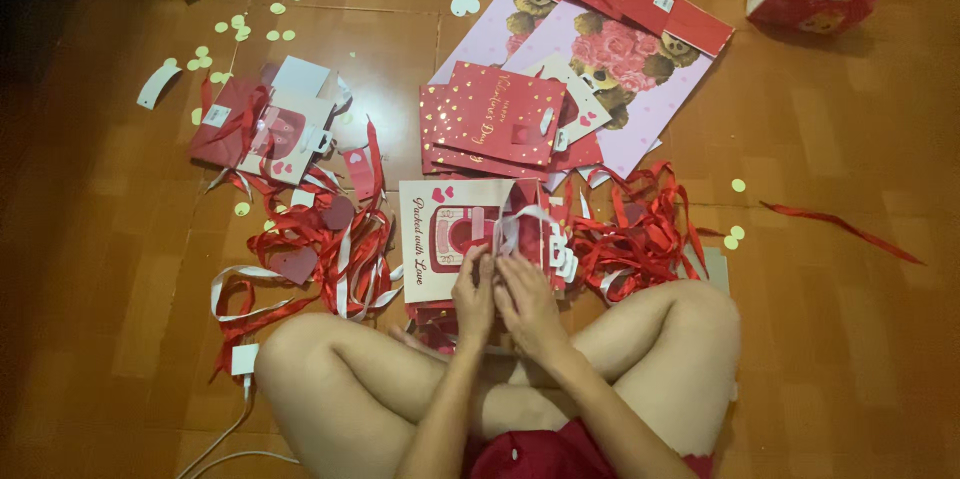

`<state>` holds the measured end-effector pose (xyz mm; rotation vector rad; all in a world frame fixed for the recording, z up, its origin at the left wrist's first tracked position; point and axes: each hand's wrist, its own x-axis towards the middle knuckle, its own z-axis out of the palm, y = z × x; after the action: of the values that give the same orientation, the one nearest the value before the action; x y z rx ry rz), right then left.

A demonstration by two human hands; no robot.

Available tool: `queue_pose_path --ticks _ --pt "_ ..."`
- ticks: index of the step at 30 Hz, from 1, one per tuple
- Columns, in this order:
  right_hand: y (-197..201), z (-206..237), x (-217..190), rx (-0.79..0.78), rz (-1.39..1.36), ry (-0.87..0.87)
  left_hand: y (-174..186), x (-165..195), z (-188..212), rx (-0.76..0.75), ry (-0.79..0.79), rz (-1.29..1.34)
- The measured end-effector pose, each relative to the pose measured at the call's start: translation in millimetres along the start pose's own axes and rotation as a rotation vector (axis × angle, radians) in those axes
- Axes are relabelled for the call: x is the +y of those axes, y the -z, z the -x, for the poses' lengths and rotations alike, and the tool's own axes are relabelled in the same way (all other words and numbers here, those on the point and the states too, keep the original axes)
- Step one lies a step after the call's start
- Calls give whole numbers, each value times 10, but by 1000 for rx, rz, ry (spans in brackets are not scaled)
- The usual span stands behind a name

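The left hand [473, 294] and right hand [527, 301] sit side by side above crossed legs, fingertips pressed together on a thin white ribbon [512, 229] at the top of a flat cream-and-red paper gift bag [445, 239]. The bag lies at twelve o'clock from the hands; the pinch itself is hard to make out. Glossy red ribbon tangles [635, 239] lie at two o'clock. Farther off, a stack of red card bags [495, 124], then pink bear-printed bags [640, 64].
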<state>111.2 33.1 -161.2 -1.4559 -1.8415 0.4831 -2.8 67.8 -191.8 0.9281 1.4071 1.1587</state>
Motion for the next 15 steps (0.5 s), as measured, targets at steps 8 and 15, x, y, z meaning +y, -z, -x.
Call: queue_pose_path --ticks 8,15 --pt "266 -17 -119 -77 -110 -115 1 -121 -45 68 -139 -64" --pt "128 -327 98 -55 -165 -214 4 17 50 85 -226 -102"
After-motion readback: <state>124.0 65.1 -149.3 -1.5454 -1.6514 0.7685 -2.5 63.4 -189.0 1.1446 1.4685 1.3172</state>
